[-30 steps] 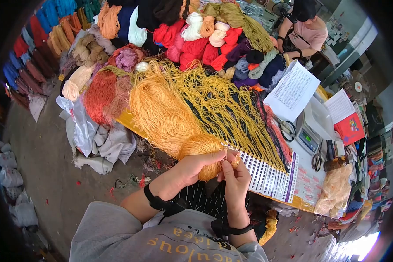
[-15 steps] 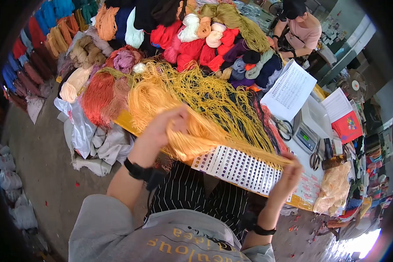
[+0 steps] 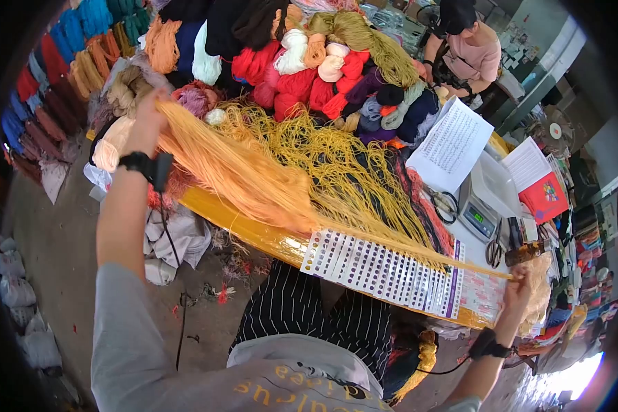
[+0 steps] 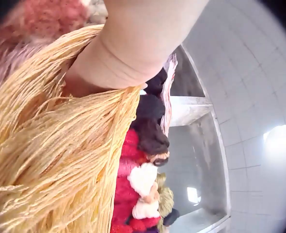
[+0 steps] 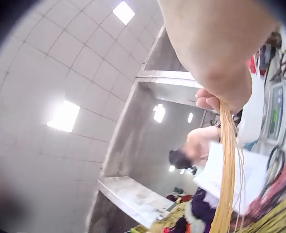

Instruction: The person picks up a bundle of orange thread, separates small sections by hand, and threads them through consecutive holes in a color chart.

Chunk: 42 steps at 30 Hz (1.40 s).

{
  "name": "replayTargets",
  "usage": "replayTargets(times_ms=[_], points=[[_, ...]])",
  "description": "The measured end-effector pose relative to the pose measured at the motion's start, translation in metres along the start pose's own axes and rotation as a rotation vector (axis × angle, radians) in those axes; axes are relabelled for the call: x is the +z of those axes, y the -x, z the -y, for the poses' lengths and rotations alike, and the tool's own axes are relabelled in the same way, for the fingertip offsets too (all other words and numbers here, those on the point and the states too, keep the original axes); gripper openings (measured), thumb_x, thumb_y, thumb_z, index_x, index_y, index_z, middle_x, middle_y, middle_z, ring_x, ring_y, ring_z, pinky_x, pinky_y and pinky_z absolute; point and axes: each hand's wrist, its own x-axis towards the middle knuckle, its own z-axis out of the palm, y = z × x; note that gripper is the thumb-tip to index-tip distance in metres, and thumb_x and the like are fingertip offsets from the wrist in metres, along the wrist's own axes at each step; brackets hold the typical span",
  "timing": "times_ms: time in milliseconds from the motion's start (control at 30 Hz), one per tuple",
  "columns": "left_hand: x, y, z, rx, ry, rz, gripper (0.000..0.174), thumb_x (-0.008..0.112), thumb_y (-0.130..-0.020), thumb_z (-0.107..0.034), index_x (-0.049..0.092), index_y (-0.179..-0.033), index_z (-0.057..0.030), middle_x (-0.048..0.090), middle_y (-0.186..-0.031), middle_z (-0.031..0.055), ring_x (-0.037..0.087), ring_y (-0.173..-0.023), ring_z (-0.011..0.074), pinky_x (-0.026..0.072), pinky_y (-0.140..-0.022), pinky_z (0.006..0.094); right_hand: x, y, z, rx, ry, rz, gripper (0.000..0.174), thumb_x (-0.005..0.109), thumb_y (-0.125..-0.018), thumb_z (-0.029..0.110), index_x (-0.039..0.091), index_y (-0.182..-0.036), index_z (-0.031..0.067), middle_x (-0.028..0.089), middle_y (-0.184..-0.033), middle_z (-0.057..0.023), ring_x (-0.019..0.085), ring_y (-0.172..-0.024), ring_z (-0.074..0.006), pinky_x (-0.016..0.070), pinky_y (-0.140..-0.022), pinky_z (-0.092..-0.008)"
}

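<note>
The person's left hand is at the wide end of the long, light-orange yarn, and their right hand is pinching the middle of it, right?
Not quite: the right hand isn't at the middle; it pinches the narrow far end of the long, light-orange yarn, as the head view shows. The left hand is at the wide end, as you said.

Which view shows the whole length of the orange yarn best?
The head view: the orange yarn stretches from left hand to right hand in one picture. The left wrist view shows only its broad part, close up; the right wrist view, only its narrow end.
</note>
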Motion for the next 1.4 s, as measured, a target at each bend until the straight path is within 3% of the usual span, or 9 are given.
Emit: replayTargets(times_ms=[133, 200, 267, 367, 400, 433, 600, 767, 1400], points=[[0.039, -0.003, -0.076, 0.22, 0.152, 0.186, 0.012, 0.057, -0.087, -0.014, 0.057, -0.093, -0.0037, 0.052, -0.068, -0.0005, 0.051, -0.061, 0.0157, 0.0462, -0.066, 0.0349, -0.096, -0.048, 0.121, -0.382, 0.174, -0.094, 0.021, 0.055, -0.09, 0.025, 0.051, -0.08, 0.0072, 0.044, -0.066, 0.0013, 0.037, -0.054, -0.009, 0.0332, -0.05, -0.0205], [0.064, 0.049, -0.078, 0.115, 0.132, 0.715, 0.022, 0.057, -0.087, -0.016, 0.057, -0.105, -0.0028, 0.058, -0.08, 0.0004, 0.055, -0.069, 0.0159, 0.0476, -0.069, 0.0332, -0.029, -0.025, 0.119, -0.524, 0.3, -0.119, 0.019, 0.054, -0.091, 0.025, 0.054, -0.082, 0.009, 0.045, -0.066, 0.0037, 0.039, -0.055, -0.0059, 0.032, -0.05, -0.018], [0.084, 0.088, -0.048, 0.088, 0.111, 0.713, 0.023, 0.058, -0.087, -0.017, 0.056, -0.105, -0.0023, 0.059, -0.083, 0.0017, 0.056, -0.072, 0.0161, 0.0484, -0.07, 0.032, 0.095, 0.02, 0.039, -0.555, 0.595, -0.38, 0.017, 0.053, -0.091, 0.026, 0.057, -0.085, 0.0101, 0.045, -0.066, 0.0054, 0.04, -0.057, -0.0035, 0.0321, -0.051, -0.017], [0.075, 0.141, 0.032, 0.061, -0.176, 0.847, 0.021, 0.06, -0.083, -0.01, 0.056, -0.101, -0.0007, 0.06, -0.087, 0.0055, 0.059, -0.069, 0.0144, 0.0503, -0.062, 0.0272, 0.115, 0.03, -0.069, -0.507, 1.034, -0.083, 0.025, 0.055, -0.091, 0.028, 0.062, -0.101, 0.0062, 0.048, -0.07, 0.0067, 0.037, -0.057, -0.003, 0.0317, -0.051, -0.0177], [0.074, 0.169, 0.062, -0.095, -0.152, 0.646, 0.019, 0.06, -0.083, -0.013, 0.056, -0.097, -0.0022, 0.059, -0.084, 0.005, 0.058, -0.065, 0.0128, 0.0494, -0.055, 0.0256, 0.139, 0.049, -0.107, -0.485, 1.221, -0.062, 0.026, 0.056, -0.091, 0.025, 0.062, -0.106, 0.0044, 0.05, -0.072, 0.0054, 0.04, -0.058, -0.0047, 0.0343, -0.053, -0.0187], [0.057, 0.167, 0.089, -0.311, -0.106, 0.906, 0.019, 0.059, -0.083, -0.016, 0.056, -0.096, -0.0031, 0.059, -0.083, 0.0058, 0.056, -0.061, 0.0123, 0.0483, -0.051, 0.025, 0.141, 0.058, -0.143, -0.387, 1.203, 0.146, 0.023, 0.055, -0.09, 0.019, 0.061, -0.106, 0.0035, 0.052, -0.073, 0.0031, 0.047, -0.061, -0.0065, 0.0395, -0.056, -0.0203], [0.004, 0.232, 0.196, -0.795, -0.435, 0.437, 0.026, 0.058, -0.086, -0.022, 0.058, -0.108, -0.0063, 0.064, -0.102, 0.0098, 0.056, -0.061, 0.0123, 0.0465, -0.051, 0.0245, 0.201, 0.121, -0.285, -0.117, 1.206, 0.399, 0.015, 0.052, -0.085, 0.003, 0.049, -0.1, 0.0015, 0.059, -0.066, -0.0046, 0.055, -0.058, -0.0104, 0.0438, -0.057, -0.0221], [-0.025, 0.264, 0.243, -1.001, -0.641, 0.463, 0.035, 0.056, -0.089, -0.031, 0.058, -0.112, -0.0052, 0.064, -0.097, 0.0066, 0.049, -0.056, 0.007, 0.045, -0.056, 0.023, 0.212, 0.136, -0.357, 0.08, 1.116, 0.494, 0.013, 0.056, -0.084, 0.009, 0.058, -0.093, -0.0007, 0.061, -0.065, -0.0061, 0.055, -0.054, -0.0109, 0.0431, -0.05, -0.0246], [-0.022, 0.272, 0.266, -0.984, -0.776, 0.484, 0.021, 0.064, -0.082, -0.019, 0.062, -0.091, 0.0001, 0.061, -0.072, 0.0061, 0.052, -0.051, 0.0127, 0.0422, -0.048, 0.026, 0.213, 0.143, -0.383, 0.119, 1.237, 0.352, 0.017, 0.053, -0.087, 0.023, 0.061, -0.089, 0.0078, 0.065, -0.067, -0.0032, 0.06, -0.06, -0.0196, 0.0448, -0.056, -0.0322]])
